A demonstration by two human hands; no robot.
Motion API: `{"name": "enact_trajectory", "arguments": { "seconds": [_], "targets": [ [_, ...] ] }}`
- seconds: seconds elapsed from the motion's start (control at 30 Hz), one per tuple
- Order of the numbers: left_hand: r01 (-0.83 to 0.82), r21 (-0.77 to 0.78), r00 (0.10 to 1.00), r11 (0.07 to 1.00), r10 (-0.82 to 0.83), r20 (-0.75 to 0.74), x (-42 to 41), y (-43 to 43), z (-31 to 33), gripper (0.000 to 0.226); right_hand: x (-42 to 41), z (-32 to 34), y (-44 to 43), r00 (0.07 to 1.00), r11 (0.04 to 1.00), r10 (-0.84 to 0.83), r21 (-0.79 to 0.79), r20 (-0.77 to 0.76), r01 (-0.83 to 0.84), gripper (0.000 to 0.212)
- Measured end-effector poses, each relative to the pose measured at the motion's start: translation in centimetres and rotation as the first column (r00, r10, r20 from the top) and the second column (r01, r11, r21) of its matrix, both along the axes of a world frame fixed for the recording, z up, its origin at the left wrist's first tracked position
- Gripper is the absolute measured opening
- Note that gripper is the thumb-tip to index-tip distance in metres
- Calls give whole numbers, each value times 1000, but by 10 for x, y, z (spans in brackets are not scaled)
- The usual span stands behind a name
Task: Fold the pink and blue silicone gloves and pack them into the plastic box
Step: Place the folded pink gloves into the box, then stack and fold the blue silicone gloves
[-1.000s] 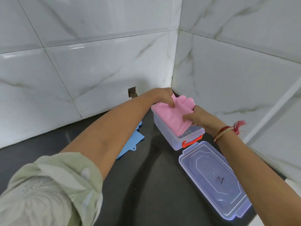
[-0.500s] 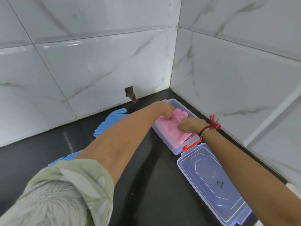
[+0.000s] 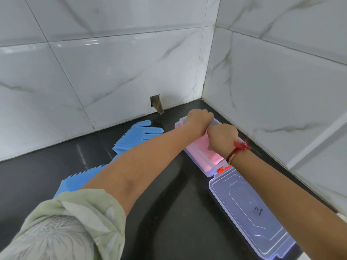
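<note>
Lid [image 3: 249,212] open beside box [image 3: 199,162], blue gloves [image 3: 137,136] left.

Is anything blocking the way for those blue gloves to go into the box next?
Nothing solid lies between the blue gloves and the box, and its lid lies off, beside it. But both hands, left and right, press the pink gloves inside it.

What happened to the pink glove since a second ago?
The pink glove went down: it was held above the plastic box, and now it lies pressed inside it. The left hand and right hand followed it down and are pushing on it with closed fists. The blue gloves stayed on the black counter, and the lid stayed open beside the box.
</note>
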State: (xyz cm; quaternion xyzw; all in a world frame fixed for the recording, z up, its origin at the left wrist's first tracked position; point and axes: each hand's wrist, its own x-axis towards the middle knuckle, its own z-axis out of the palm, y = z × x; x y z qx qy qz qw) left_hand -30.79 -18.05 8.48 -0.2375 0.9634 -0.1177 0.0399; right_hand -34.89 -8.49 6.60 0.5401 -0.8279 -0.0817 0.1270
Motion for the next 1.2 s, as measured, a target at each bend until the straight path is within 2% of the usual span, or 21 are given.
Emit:
{"name": "enact_trajectory", "arguments": {
  "seconds": [0.03, 0.07, 0.13, 0.2, 0.27, 0.33, 0.4, 0.47, 0.5, 0.57, 0.63, 0.7, 0.83, 0.97, 1.03, 1.1, 1.2],
  "targets": [
    [-9, 23, 1000, 1000, 10, -21, 0, 1, -1, 25, 0, -1, -2, 998, 1000, 21, -23, 61, -19, 31],
    [-30, 95, 1000, 995, 29, 11, 2, 0, -3, 24, -2, -3, -3, 985, 999, 39, -14, 166, -37, 24],
    [-136, 360, 977, 923, 65, 202, 9, -6, -10, 32, -6, -6, -6, 941, 992, -15, 120, 338, -28, 5],
    [-216, 510, 947, 833, 51, 318, 17, -7, -14, 39, -9, -9, -6, 906, 978, -83, 210, 414, -6, 23],
    [-138, 563, 979, 815, 26, 203, 26, -7, -12, 33, -13, -6, -9, 891, 972, -88, 232, 445, -20, 29],
    [18, 571, 997, 821, 30, -76, 43, -5, -1, 27, -14, 4, -9, 898, 971, -96, 240, 429, -10, 26],
    [106, 501, 900, 859, 131, -416, 73, -9, 10, 24, -9, 20, -6, 922, 997, -52, 78, 384, 24, 18],
    [104, 452, 726, 886, 243, -643, 116, -15, 11, 22, 10, 36, 0, 907, 976, 76, -218, 414, 18, 19],
    [69, 453, 666, 889, 297, -685, 141, -17, 6, 23, 26, 43, 4, 860, 938, 163, -347, 484, 18, 19],
    [-77, 467, 640, 881, 403, -654, 194, -14, -11, 27, 59, 50, 8, 694, 891, 319, -454, 646, 13, 18],
    [-231, 472, 660, 851, 494, -566, 245, -6, -34, 35, 90, 43, 6, 543, 918, 364, -389, 757, -73, 19],
    [-341, 455, 676, 822, 551, -489, 285, 4, -54, 44, 115, 25, 0, 495, 941, 339, -280, 800, -193, 20],
    [-427, 490, 683, 760, 626, -376, 332, 27, -79, 62, 147, -16, -22, 540, 922, 366, -215, 758, -323, 32],
    [-466, 466, 766, 752, 607, -212, 344, 52, -100, 83, 155, -44, -52, 727, 931, 361, -185, 584, -313, 51],
    [-495, 367, 803, 787, 576, -152, 348, 56, -106, 79, 155, -52, -67, 805, 949, 314, -153, 504, -274, 52],
    [-515, 283, 809, 809, 568, -151, 356, 50, -107, 66, 153, -58, -80, 874, 958, 288, -105, 392, -268, 48],
    [-505, 250, 838, 826, 539, -87, 371, 38, -104, 57, 153, -61, -90, 918, 947, 322, -78, 232, -312, 33]
  ]
}}
